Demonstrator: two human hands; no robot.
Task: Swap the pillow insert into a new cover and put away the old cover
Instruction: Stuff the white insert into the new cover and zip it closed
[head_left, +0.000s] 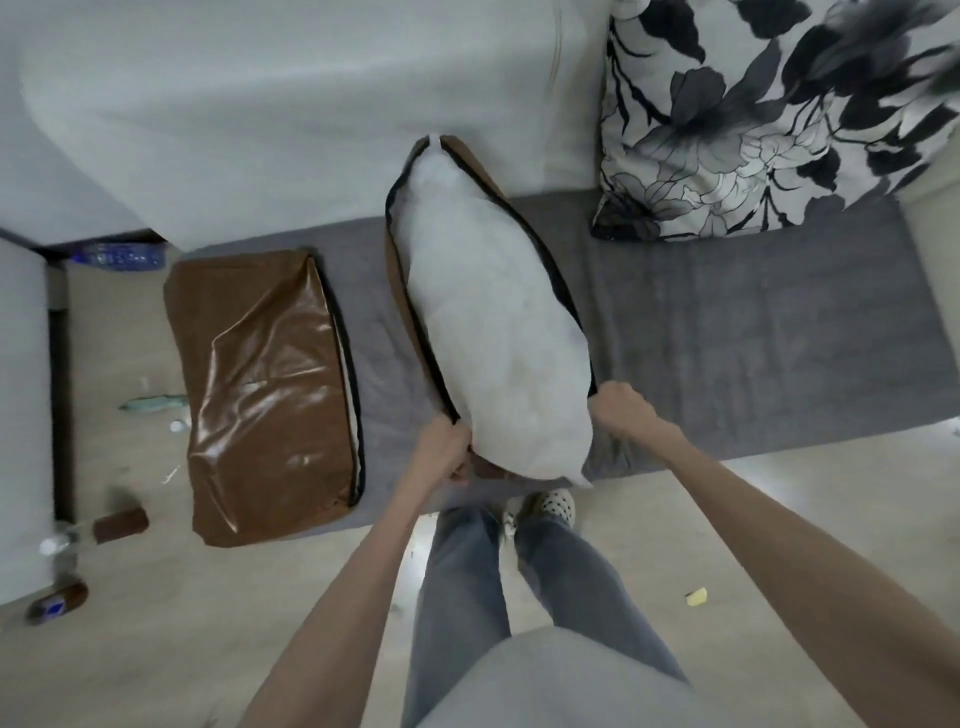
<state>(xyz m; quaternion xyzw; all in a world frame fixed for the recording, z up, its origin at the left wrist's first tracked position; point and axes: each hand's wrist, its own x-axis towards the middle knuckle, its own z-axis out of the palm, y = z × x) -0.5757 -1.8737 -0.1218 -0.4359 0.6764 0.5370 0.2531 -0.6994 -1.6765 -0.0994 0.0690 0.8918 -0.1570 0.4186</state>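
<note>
1. The white pillow insert (498, 332) lies on the grey sofa seat (727, 332), bulging out of a brown cover (397, 291) whose dark zip edges gape wide on both sides of it.
2. The person stands at the sofa's front edge. Their left hand (441, 449) pinches the near left edge of that cover's opening; their right hand (621, 410) grips the near right edge. The hands are apart, one either side of the insert's near end.
3. A second brown cover (270, 395), glossy and flat, lies just to the left on the seat, its zip side open and apparently empty.
4. I cannot tell which cover is old and which is new, nor whether the insert is going in or coming out.
5. Either way, I judge the swap about midway: the insert is only partly enclosed, no zip is closed, and neither cover has been put away.
6. A floral pillow (753, 119) leans against the backrest, well clear.
</note>
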